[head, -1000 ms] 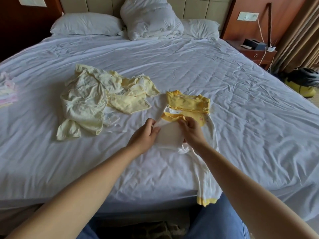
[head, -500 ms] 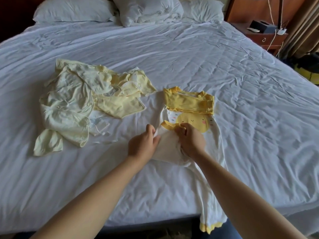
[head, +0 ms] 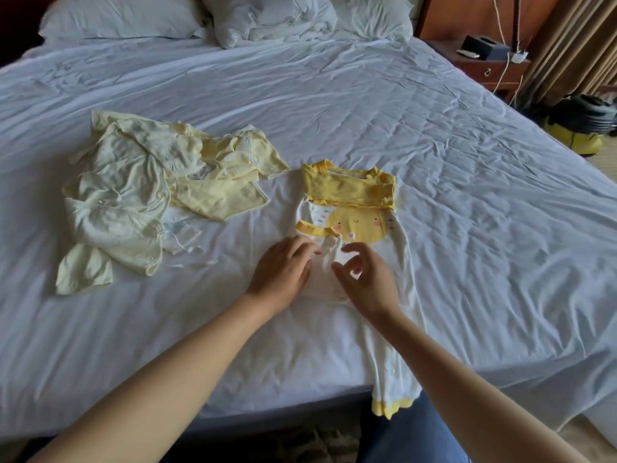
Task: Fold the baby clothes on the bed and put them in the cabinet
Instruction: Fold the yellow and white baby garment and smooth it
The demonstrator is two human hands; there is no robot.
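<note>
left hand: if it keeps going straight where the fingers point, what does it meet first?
Probably the yellow-cuffed sleeve folded across the white baby romper with the yellow sun face. The left hand lies flat on the romper, fingers pointing up the bed and slightly right, so it is already on cloth.

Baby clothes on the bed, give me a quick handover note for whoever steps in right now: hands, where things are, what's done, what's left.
Left hand: open, flat on the folded-in sleeve of the white baby romper with yellow trim and a sun face print.
Right hand: fingers loosely curled over the romper's middle, gripping nothing.
Romper: spread on the white bed sheet, one yellow-cuffed leg hanging off the near edge.
Crumpled pile of pale yellow baby clothes: to its left, unfolded.
Done: the romper's top is folded down and one sleeve is folded in.
Left: finish the romper, fold the pile, put everything in the cabinet, which is not in view.
</note>
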